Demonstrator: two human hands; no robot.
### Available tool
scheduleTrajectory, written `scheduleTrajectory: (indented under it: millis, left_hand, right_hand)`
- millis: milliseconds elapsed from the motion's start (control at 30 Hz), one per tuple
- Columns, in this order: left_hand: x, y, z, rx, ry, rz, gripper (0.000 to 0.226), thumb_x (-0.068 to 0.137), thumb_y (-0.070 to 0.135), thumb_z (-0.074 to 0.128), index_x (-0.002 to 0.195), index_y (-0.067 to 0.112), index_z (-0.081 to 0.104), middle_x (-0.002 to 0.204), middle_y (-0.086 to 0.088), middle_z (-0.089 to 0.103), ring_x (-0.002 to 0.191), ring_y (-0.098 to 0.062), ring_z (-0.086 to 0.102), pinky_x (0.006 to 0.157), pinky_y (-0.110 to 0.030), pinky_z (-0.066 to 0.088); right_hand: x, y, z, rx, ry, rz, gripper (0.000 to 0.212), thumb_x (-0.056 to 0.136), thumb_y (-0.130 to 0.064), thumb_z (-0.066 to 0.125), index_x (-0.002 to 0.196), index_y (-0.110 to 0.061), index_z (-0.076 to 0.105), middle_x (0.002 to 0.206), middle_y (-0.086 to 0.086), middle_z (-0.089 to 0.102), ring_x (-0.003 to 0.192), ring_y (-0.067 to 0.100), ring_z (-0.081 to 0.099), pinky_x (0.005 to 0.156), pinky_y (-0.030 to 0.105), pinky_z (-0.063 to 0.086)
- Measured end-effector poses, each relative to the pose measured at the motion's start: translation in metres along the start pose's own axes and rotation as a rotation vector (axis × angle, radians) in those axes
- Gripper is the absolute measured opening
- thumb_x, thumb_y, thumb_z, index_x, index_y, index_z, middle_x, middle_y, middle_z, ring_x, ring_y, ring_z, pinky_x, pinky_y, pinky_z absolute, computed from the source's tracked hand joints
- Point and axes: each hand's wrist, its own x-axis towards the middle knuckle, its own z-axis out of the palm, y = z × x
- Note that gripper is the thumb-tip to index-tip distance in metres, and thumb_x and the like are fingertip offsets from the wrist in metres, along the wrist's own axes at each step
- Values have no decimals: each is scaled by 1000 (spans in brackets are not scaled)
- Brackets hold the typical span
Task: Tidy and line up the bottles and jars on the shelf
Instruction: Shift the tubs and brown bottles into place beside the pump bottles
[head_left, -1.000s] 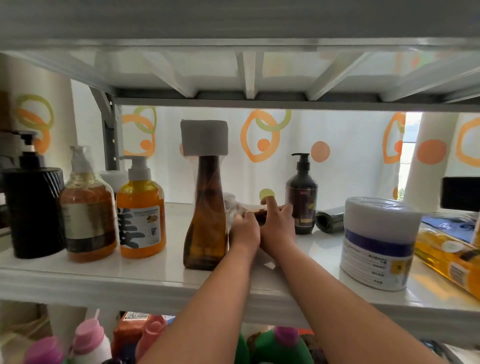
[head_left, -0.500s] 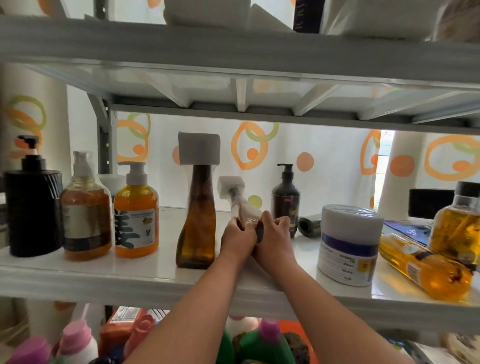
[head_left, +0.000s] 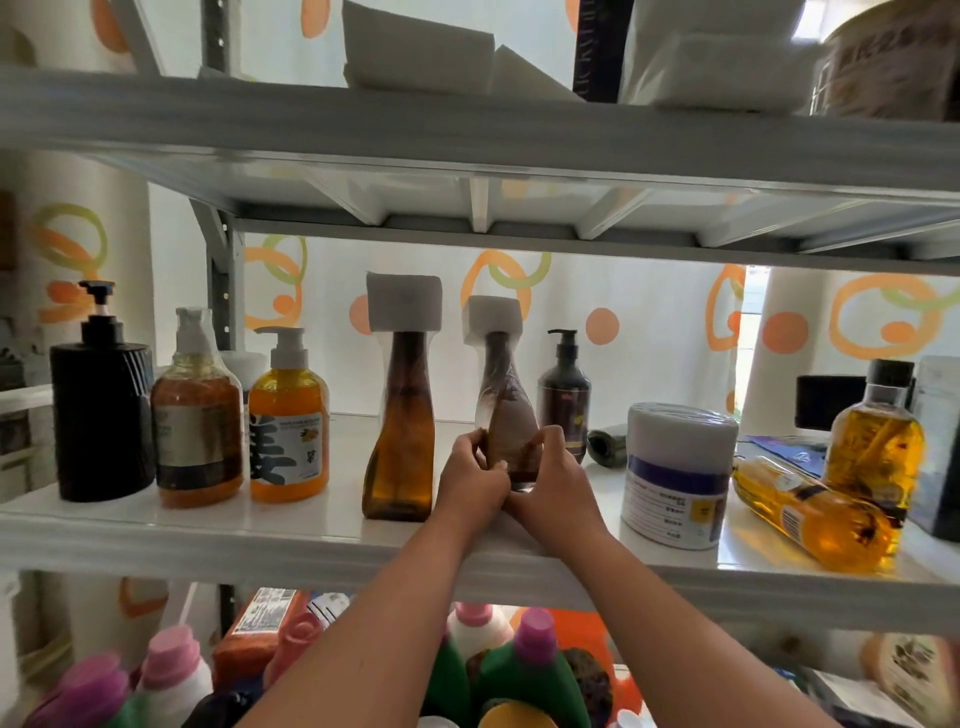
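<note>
On the white middle shelf (head_left: 291, 525) my left hand (head_left: 475, 480) and my right hand (head_left: 553, 480) both grip the base of a brown foam-capped bottle (head_left: 501, 395), which stands upright. Left of it stands a taller amber foam-capped bottle (head_left: 402, 431). Further left are an orange pump bottle (head_left: 288, 415), an amber wrapped pump bottle (head_left: 197, 415) and a black pump bottle (head_left: 101, 410). A dark pump bottle (head_left: 563, 395) stands just behind my right hand.
A white jar with a blue band (head_left: 675, 475) stands to the right. A yellow oil bottle (head_left: 815, 512) lies on its side beside an upright yellow bottle (head_left: 878, 441). A small dark bottle (head_left: 608, 447) lies at the back. Detergent bottles (head_left: 530, 670) fill the shelf below.
The brown foam-capped bottle was lying low between my hands; both hands have raised it upright beside the taller amber bottle. The camera view has tilted upward.
</note>
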Motion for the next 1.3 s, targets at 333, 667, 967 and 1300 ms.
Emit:
scheduleTrajectory:
  millis: [333, 667, 967, 1300]
  left_hand:
    - [-4, 1, -4, -85, -110, -43, 57, 88, -3, 45, 137, 21, 26, 112, 1, 51, 104, -17, 55, 90, -31, 52]
    - [-7, 7, -5, -50, -5, -76, 36, 90, 2, 41, 117, 20, 26, 104, -5, 48, 84, -12, 52, 73, -24, 51]
    - [-12, 8, -5, 57, -15, -28, 32, 92, 8, 44, 110, 21, 22, 91, 1, 43, 76, -9, 49, 61, -16, 45]
    - [-15, 8, -6, 77, 26, -17, 32, 90, 9, 46, 110, 21, 24, 115, -9, 49, 78, -9, 51, 70, -22, 50]
  right_hand:
    - [-7, -2, -4, 69, 1, 49, 62, 67, -33, 79, 106, -22, 32, 97, 1, 53, 80, 14, 54, 54, 9, 38]
    - [-4, 1, -3, 55, -33, 70, 65, 64, -39, 80, 118, -15, 53, 108, 5, 63, 92, 17, 57, 73, 22, 43]
    - [-6, -2, -6, 104, -129, 128, 56, 76, -27, 74, 119, -14, 41, 97, -1, 56, 84, 14, 55, 56, 10, 38]
    - [-8, 0, -6, 105, -98, 102, 54, 71, -29, 78, 111, -16, 45, 97, -1, 60, 84, 15, 60, 57, 10, 40]
